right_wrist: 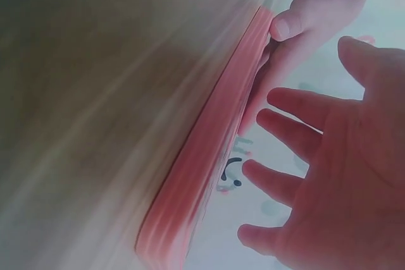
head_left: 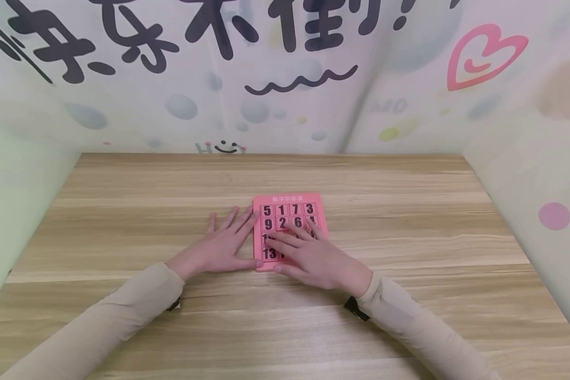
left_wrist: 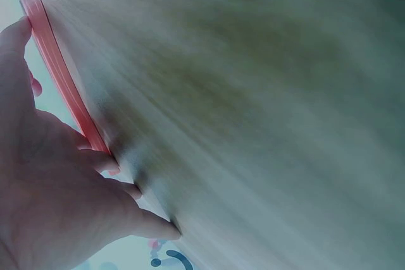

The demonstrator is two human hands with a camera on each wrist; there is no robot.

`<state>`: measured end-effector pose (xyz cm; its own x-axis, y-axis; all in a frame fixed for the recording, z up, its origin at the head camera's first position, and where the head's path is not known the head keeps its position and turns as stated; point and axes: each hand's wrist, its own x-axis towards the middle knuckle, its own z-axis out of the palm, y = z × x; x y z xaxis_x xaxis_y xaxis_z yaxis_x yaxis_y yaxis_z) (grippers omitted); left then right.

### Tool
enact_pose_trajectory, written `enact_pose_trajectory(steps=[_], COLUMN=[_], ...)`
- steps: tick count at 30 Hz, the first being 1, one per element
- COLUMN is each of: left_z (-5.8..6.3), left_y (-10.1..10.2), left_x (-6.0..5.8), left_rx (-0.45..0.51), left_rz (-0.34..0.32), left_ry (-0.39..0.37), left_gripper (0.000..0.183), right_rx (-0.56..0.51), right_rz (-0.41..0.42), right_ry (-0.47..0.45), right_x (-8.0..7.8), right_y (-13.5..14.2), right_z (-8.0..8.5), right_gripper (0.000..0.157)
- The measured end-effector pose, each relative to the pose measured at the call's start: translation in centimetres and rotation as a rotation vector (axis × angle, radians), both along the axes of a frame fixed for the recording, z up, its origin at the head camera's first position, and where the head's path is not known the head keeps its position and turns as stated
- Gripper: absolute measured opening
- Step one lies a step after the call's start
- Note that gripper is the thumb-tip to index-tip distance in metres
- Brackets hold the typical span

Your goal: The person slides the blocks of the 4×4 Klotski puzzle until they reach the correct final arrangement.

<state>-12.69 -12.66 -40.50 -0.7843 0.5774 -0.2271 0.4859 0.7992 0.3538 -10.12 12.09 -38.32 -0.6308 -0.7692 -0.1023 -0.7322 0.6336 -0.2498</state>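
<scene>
A pink number sliding puzzle (head_left: 290,216) lies flat on the wooden table, its upper tiles reading 5, 1, 7, 3. My left hand (head_left: 218,245) rests along its left side, fingers spread and the thumb at the near left corner. In the left wrist view, fingertips of the left hand (left_wrist: 63,188) meet the puzzle's pink side (left_wrist: 60,77). My right hand (head_left: 318,261) reaches over the lower right of the puzzle with fingers apart, hiding several tiles. The right wrist view shows the right hand (right_wrist: 342,150) with its fingers extended above the puzzle (right_wrist: 209,137).
The wooden table (head_left: 408,221) runs back to a wall (head_left: 304,116) printed with dark characters and bubbles. Side panels (head_left: 541,174) close in the table on the left and right. A dark strap (head_left: 357,309) shows under the right sleeve.
</scene>
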Motion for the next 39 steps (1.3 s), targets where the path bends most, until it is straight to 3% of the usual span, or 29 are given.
enact_pose_trajectory(steps=[11,24,39], left_z=[-0.1,-0.1,0.1], left_y=[0.1,0.0,0.1], left_x=[0.0,0.1,0.0], left_rx=[0.001,0.008,0.002], left_rz=[-0.005,-0.01,-0.009], left_ry=[0.012,0.021,0.017], left_gripper=[0.103,0.103,0.102], right_rx=[0.087,0.066,0.034], right_rz=[-0.047,-0.054,-0.069], right_ry=[0.005,0.025,-0.03], right_x=[0.7,0.7,0.8], right_y=[-0.9,-1.1,-0.2], right_z=[-0.3,-0.4,-0.2], right_gripper=[0.062,0.061,0.062])
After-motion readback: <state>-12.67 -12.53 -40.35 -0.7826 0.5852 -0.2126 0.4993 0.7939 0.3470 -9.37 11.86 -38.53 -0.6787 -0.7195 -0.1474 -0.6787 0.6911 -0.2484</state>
